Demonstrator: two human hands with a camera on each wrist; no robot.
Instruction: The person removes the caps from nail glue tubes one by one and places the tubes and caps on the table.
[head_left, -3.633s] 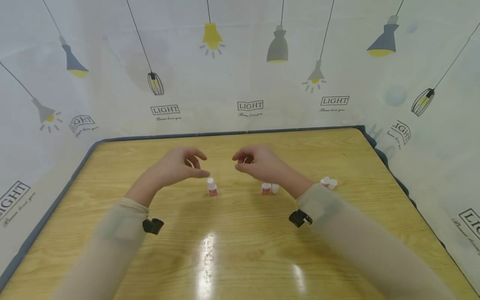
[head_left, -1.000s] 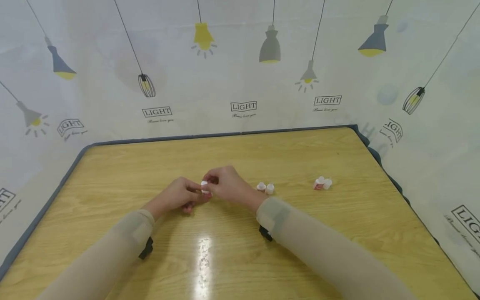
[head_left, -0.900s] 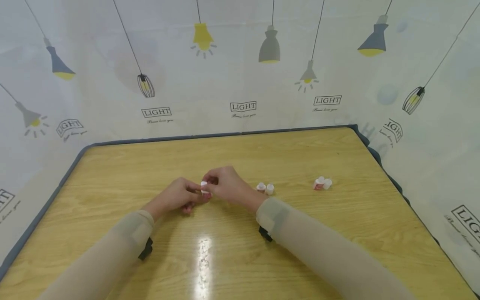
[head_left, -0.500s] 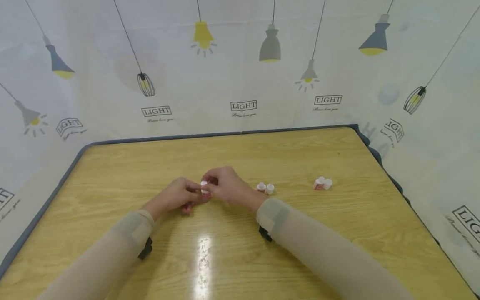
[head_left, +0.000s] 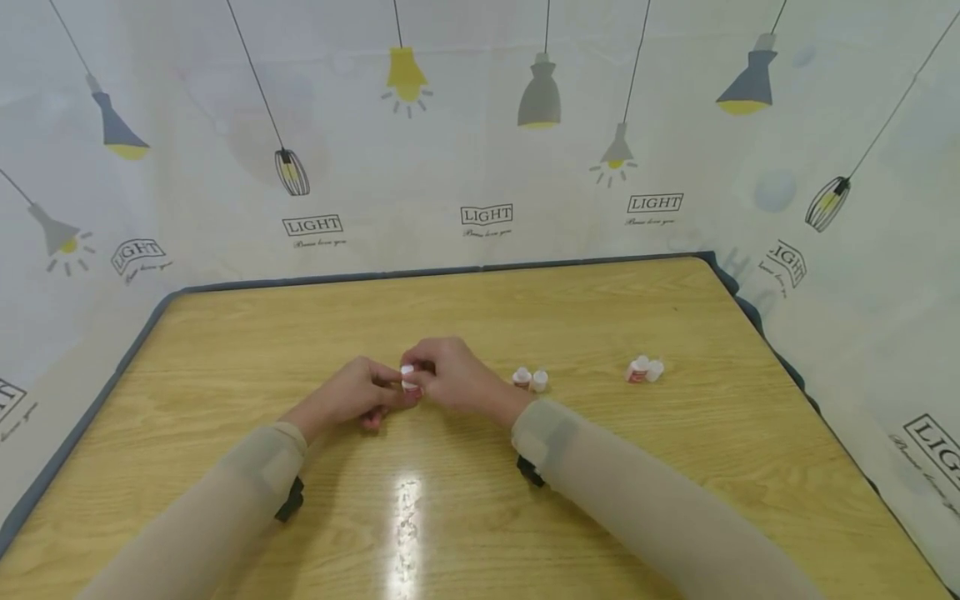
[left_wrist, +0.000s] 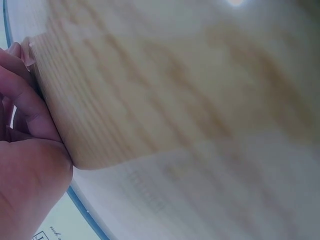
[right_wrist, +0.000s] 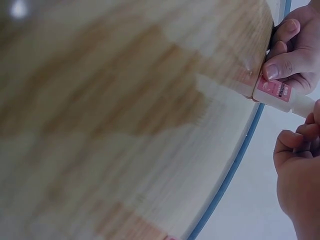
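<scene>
A small white bottle (head_left: 411, 385) with a pink label stands on the table, left of centre. My left hand (head_left: 358, 392) grips the lower part of it; in the right wrist view the left thumb and fingers hold the bottle beside its label (right_wrist: 276, 89). From the other side my right hand (head_left: 457, 375) pinches the white cap (head_left: 407, 369) at the top. Fingers of both hands hide much of the bottle. In the left wrist view only the curled left hand (left_wrist: 30, 130) and the tabletop show, with the bottle mostly out of sight.
To the right of my right hand stands a second labelled bottle (head_left: 522, 378) without its cap, a loose white cap (head_left: 541, 381) beside it. Farther right sits a third bottle (head_left: 637, 369) next to another cap (head_left: 656, 370). The wooden table (head_left: 315, 317) meets a printed wall covering at its back edge.
Several seconds ago both hands hovered apart above the table. They have since come down and taken hold of the left bottle and its cap. Over the last second, hardly any movement shows.
</scene>
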